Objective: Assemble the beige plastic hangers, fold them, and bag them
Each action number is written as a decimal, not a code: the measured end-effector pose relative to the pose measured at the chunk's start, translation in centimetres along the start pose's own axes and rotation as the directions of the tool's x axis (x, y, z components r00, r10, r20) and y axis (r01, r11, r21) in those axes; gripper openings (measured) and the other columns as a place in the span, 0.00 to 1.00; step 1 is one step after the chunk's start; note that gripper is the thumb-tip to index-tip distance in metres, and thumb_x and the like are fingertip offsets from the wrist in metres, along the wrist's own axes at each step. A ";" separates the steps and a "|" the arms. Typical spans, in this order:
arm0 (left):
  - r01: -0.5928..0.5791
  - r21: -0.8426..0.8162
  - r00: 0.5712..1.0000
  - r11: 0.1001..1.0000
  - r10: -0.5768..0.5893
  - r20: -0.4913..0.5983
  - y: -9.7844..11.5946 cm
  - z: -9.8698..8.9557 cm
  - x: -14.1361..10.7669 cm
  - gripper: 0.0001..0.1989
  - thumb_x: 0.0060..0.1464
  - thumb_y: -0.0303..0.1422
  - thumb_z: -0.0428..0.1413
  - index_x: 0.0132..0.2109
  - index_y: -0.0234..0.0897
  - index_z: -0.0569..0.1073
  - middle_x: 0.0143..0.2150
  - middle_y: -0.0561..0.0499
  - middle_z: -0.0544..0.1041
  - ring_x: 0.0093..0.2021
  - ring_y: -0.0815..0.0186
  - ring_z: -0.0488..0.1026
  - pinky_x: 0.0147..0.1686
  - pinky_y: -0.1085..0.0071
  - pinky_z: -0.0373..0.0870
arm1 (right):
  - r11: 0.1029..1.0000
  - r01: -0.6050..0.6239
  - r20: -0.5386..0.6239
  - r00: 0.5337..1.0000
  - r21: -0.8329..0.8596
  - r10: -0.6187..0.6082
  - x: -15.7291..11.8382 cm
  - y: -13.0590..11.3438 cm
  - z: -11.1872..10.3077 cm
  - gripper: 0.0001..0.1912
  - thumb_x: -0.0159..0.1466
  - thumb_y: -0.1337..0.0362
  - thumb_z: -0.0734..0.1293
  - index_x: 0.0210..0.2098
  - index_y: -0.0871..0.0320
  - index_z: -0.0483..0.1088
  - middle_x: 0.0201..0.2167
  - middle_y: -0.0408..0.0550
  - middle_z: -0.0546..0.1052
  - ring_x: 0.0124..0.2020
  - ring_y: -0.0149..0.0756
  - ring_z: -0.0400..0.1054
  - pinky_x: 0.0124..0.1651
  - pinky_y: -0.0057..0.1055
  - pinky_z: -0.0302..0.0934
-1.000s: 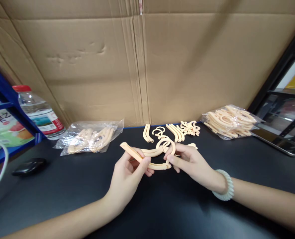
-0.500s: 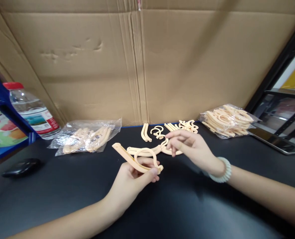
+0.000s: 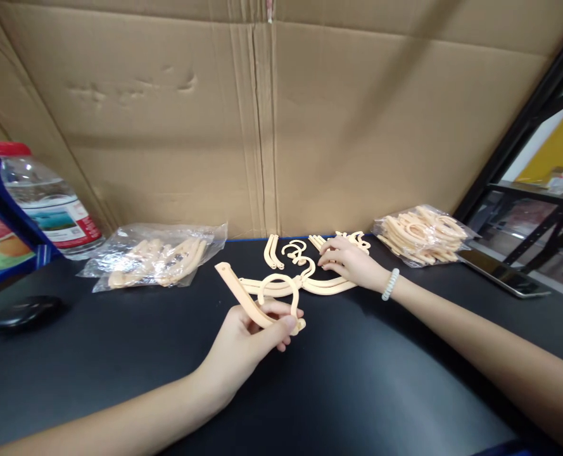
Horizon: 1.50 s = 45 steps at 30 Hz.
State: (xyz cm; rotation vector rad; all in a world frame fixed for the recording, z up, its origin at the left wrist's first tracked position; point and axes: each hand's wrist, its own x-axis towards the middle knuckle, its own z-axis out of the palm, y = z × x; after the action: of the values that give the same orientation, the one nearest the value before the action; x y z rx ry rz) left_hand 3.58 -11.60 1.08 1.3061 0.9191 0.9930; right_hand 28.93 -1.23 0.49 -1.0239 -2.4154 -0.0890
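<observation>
Across the black table (image 3: pixel 338 405), crowding toward the far edge is posing the broadest risk: the right hand (image 3: pixel 352 263) is leaning over one end of the joined hanger (image 3: pixel 326 289), and a dipping wrist could be nudging it askew. The curved arm (image 3: pixel 240 294) is being gripped near one end only, so a slackening pinch by the left hand (image 3: pixel 255 339) could be letting it twist against the round hook (image 3: pixel 278 277); how firmly these are joining is impossible to judge. Careless picking could be scattering the loose arms (image 3: pixel 316 242) into the small parts (image 3: pixel 358 239).

The hands are working well apart. The joined hanger is lying between them, just beyond the left hand. The curved arm is sitting clamped between left thumb and fingers, its free end tilting up toward the table's far left corner. The loose arms are lying near the far edge, beside the right hand, whose fingers are curling loosely; whether they are holding anything is unclear. The round hook is rising just above the left thumb.
</observation>
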 end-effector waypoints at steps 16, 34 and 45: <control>-0.056 -0.040 0.998 0.998 0.057 0.010 -0.2 -0.3 0.1 0.07 0.50 0.32 0.64 0.31 0.33 0.75 0.32 0.53 0.74 0.26 0.74 0.73 0.28 0.80 0.70 | 0.340 -0.108 -0.122 0.799 0.934 0.589 -0.7 -8.4 -2.9 0.11 0.61 0.58 0.69 0.39 0.57 0.76 0.39 0.50 0.77 0.38 0.33 0.72 0.47 0.36 0.67; -0.089 0.079 0.996 0.993 0.088 0.013 0.0 -0.5 0.2 0.06 0.45 0.31 0.66 0.32 0.36 0.78 0.32 0.51 0.79 0.32 0.68 0.73 0.36 0.75 0.71 | -0.063 -0.277 0.274 0.844 0.959 0.461 -1.5 -10.8 -1.3 0.09 0.54 0.66 0.73 0.34 0.59 0.73 0.37 0.46 0.74 0.43 0.35 0.70 0.54 0.38 0.62; -0.058 -0.026 0.998 0.998 0.058 0.019 0.1 -0.2 0.2 0.07 0.44 0.29 0.66 0.29 0.36 0.75 0.29 0.53 0.78 0.30 0.67 0.74 0.36 0.71 0.71 | 0.089 -0.334 0.290 0.901 0.938 0.323 -1.7 -11.4 -0.5 0.09 0.57 0.64 0.72 0.37 0.58 0.74 0.36 0.46 0.77 0.37 0.33 0.71 0.45 0.33 0.66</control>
State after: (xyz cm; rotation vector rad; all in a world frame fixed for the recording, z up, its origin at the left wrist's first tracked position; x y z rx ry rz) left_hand 3.44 -11.34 1.20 1.3254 0.8554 1.0317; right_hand 22.34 -10.64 1.64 -0.7819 -1.4820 1.4983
